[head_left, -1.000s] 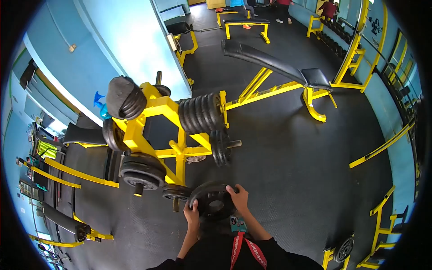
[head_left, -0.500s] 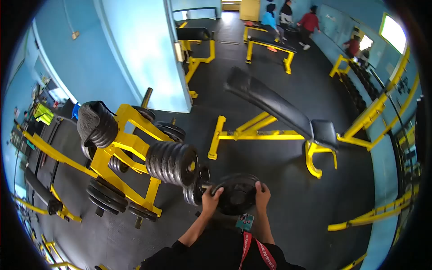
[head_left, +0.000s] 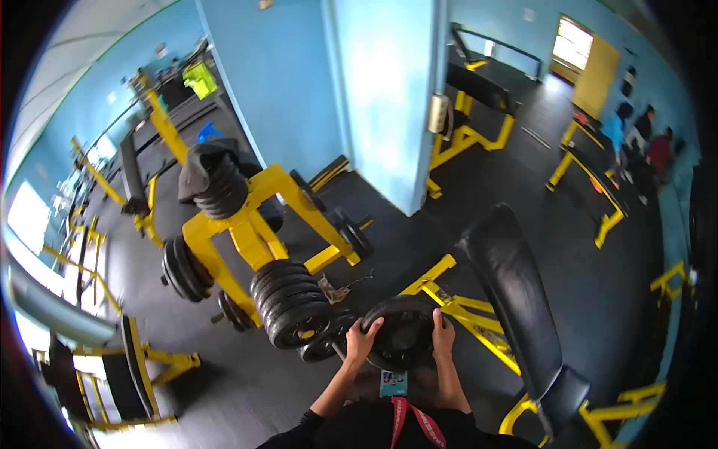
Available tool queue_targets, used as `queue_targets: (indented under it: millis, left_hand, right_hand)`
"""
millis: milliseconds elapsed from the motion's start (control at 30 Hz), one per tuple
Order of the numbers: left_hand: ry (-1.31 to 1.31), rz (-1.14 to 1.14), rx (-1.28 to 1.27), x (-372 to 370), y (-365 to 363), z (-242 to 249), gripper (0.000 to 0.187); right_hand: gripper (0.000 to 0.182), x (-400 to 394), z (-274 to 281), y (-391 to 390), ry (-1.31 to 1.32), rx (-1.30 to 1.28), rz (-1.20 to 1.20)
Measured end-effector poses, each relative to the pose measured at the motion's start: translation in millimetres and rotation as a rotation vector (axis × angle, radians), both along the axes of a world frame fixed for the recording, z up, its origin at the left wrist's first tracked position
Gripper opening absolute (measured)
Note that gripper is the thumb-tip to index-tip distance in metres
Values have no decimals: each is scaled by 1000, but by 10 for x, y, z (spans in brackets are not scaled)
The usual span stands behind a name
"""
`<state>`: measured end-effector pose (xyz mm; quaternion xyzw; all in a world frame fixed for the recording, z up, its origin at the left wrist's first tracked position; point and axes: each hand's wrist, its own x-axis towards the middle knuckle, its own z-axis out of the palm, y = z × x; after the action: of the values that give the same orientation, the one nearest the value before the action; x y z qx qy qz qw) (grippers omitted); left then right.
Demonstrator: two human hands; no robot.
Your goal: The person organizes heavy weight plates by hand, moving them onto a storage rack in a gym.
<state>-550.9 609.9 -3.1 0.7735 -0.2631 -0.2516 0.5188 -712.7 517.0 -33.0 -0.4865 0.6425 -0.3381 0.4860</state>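
Note:
A round black weight plate point(head_left: 404, 338) is held between my two hands, in front of my body. My left hand point(head_left: 362, 341) grips its left edge, with the thumb on the face. On the right edge my right hand point(head_left: 443, 335) is closed round the rim. Just left of the held plate, several black plates point(head_left: 288, 303) hang on a peg of the yellow rack point(head_left: 250, 233). Lower plates point(head_left: 320, 350) sit beside my left hand. A card on a red lanyard point(head_left: 394, 383) hangs at my chest.
A black-padded bench point(head_left: 512, 292) with a yellow frame stands close on the right. Dark cloth point(head_left: 206, 170) lies over plates on the rack. A blue wall point(head_left: 385, 97) juts out ahead. Several people are at the far right. More yellow machines stand on the left.
The view has turned left, so the rack, bench and people appear farther right. Both hands still hold the plate, which now appears slightly farther right, near the rack's hanging plates.

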Motion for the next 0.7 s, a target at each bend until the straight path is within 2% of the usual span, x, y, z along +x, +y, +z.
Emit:
queue_targets:
  millis: [33, 67, 133, 267, 467, 600, 700]
  left_hand:
    - [-5, 15, 47, 28, -89, 86, 53]
    - [-6, 29, 94, 65, -167, 129, 53]
    - [-173, 83, 0, 168, -340, 189, 55]
    - [-101, 178, 88, 520, -647, 159, 55]
    - [-192, 246, -33, 1158, -1277, 240, 52]
    - [-227, 161, 95, 1496, -1663, 387, 52]
    - [-292, 117, 22, 1719, -2002, 480, 52]
  right_hand:
    - [67, 83, -167, -198, 39, -46, -40]
    - [67, 150, -97, -362, 51, -38, 15]
    - [69, 390, 91, -727, -11, 66, 224]
    - [70, 854, 93, -1284, -49, 166, 473]
    - [73, 1518, 133, -1915, -61, 184, 576]
    - [80, 1755, -140, -2294, -92, 137, 539]
    - [81, 1939, -139, -2617, -64, 205, 534]
